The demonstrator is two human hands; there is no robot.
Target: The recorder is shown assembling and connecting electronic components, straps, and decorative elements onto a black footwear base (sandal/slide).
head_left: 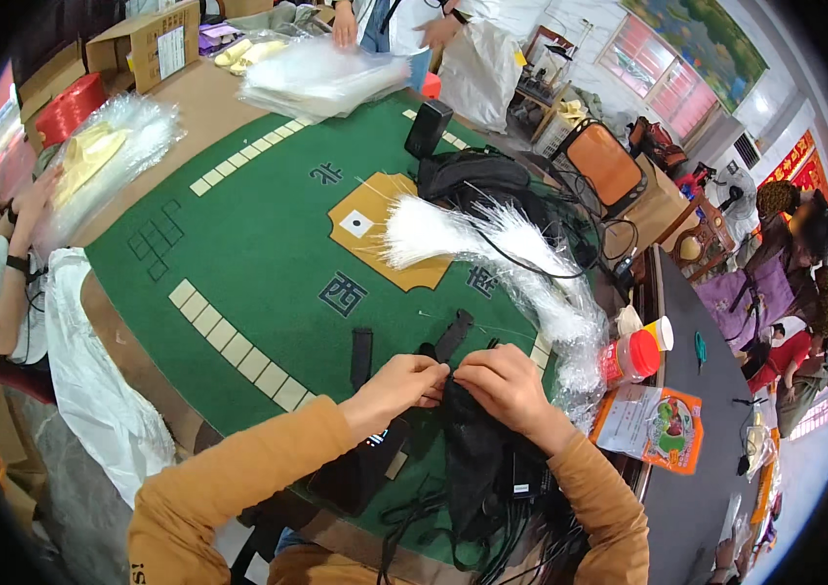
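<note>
Two fingertip pinches on black cloth (468, 429), left hand (412, 382) and right hand (510, 386), near a clear bag (582, 363) of white strands (424, 234).

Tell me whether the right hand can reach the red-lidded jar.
Probably yes, by reaching over the clear plastic between the right hand and the red-lidded jar, after letting go of the black fabric.

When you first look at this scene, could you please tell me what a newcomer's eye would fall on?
Probably the green mat first, spread across the middle with its gold centre panel. Next would come the white strands in clear plastic on its right part, and the red-lidded jar further right. At lower centre, the left hand and right hand meet at black fabric.
</note>
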